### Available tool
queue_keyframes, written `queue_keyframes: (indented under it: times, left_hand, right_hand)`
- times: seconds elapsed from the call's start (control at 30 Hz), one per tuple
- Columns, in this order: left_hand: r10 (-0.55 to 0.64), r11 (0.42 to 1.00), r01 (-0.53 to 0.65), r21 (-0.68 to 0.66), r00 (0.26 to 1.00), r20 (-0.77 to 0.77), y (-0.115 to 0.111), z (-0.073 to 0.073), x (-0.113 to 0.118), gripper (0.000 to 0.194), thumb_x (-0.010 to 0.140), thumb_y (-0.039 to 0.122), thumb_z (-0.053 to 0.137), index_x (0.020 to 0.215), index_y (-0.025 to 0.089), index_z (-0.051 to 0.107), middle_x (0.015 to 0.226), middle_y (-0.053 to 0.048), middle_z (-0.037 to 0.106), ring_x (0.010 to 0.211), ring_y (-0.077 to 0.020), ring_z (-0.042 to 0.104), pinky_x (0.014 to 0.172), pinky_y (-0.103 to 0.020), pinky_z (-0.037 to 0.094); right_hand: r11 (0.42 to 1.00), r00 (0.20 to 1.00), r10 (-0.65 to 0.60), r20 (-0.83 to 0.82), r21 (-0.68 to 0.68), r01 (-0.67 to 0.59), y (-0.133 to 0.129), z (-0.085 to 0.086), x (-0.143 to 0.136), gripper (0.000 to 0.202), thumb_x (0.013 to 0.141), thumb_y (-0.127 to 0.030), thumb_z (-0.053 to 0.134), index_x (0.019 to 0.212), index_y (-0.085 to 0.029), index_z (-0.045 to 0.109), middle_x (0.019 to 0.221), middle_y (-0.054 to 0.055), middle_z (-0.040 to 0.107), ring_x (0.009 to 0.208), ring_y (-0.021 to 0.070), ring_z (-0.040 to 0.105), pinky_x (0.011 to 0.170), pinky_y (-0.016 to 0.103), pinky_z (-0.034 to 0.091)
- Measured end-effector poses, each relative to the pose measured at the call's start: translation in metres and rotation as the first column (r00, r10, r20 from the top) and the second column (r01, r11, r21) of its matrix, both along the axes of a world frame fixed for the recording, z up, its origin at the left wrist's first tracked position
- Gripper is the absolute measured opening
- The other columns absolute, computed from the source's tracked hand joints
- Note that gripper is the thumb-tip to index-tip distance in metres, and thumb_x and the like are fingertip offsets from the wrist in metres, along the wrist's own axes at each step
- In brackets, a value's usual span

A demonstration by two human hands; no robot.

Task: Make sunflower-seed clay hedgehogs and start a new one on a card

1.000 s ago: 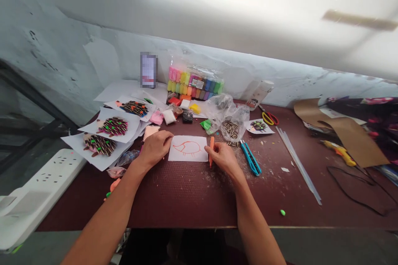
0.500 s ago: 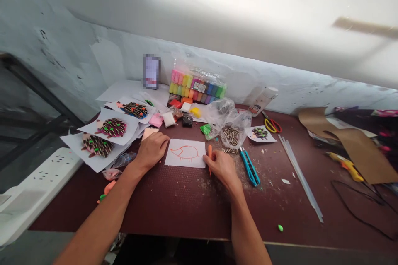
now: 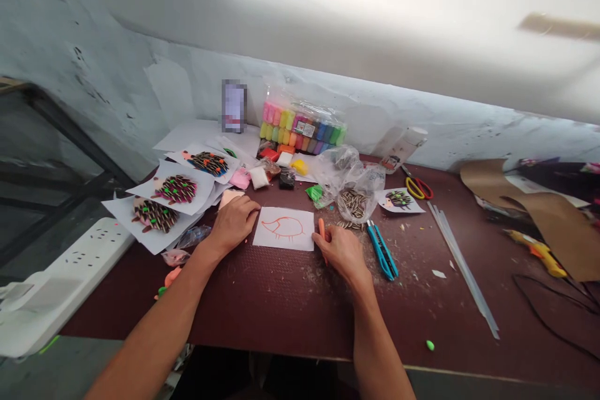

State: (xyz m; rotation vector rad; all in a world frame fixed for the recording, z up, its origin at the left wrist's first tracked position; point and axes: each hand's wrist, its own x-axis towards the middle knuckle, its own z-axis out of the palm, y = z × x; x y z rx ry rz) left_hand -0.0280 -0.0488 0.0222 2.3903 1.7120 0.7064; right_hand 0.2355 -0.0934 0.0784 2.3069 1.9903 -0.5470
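A small white paper [image 3: 283, 242] lies on the dark red table, with an orange outline of a hedgehog drawn on it. Just off its right edge, my right hand [image 3: 344, 253] is closed round an orange marker [image 3: 321, 225] held nearly upright. My left hand [image 3: 234, 222] rests at the paper's left edge, fingers curled together with the tips by the top left corner. What those fingers may grip is hidden. A pale pink piece [image 3: 229, 198] shows behind the left hand. Sunflower seeds [image 3: 354, 203] sit in and beside a clear plastic bag [image 3: 340, 165] beyond the right hand.
At left, papers bear seed-covered hedgehogs [image 3: 175, 189] beside a white power strip [image 3: 70, 275]. Clay packs [image 3: 302, 128] and a phone [image 3: 234, 106] stand at the back. To the right are a blue utility knife [image 3: 382, 251], scissors [image 3: 419, 187], glue sticks [image 3: 462, 265] and a yellow glue gun [image 3: 539, 253].
The view has shifted slightly, so everything appears a little further right. The marker's top now leans a bit more to the left. Both hands keep their places by the paper.
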Motion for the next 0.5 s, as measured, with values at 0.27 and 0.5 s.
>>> queue_keyframes:
  times: [0.27,0.5]
  left_hand:
    - [0.009,1.000,-0.009,0.003,1.000,0.006,-0.0004,0.0012,0.0005,0.025,0.091,0.021,0.049,0.089,0.019,0.074,0.091,-0.009,0.071,0.092,-0.0254,0.063,0.083,-0.038,0.050]
    - [0.014,1.000,-0.014,-0.011,1.000,0.009,-0.0001,0.0020,0.0013,0.027,0.090,0.020,0.047,0.088,0.019,0.074,0.091,-0.010,0.071,0.093,-0.0260,0.063,0.083,-0.039,0.050]
  right_hand:
    - [1.000,0.999,-0.014,0.045,0.005,0.014,-0.0010,0.0021,-0.0003,0.042,0.098,-0.046,0.048,0.089,-0.017,0.076,0.086,0.014,0.076,0.085,0.0251,0.071,0.065,0.028,0.036]
    - [1.000,0.998,-0.007,0.055,0.013,0.007,-0.0013,0.0013,-0.0005,0.042,0.098,-0.047,0.047,0.090,-0.017,0.075,0.086,0.014,0.076,0.086,0.0247,0.071,0.066,0.028,0.036]
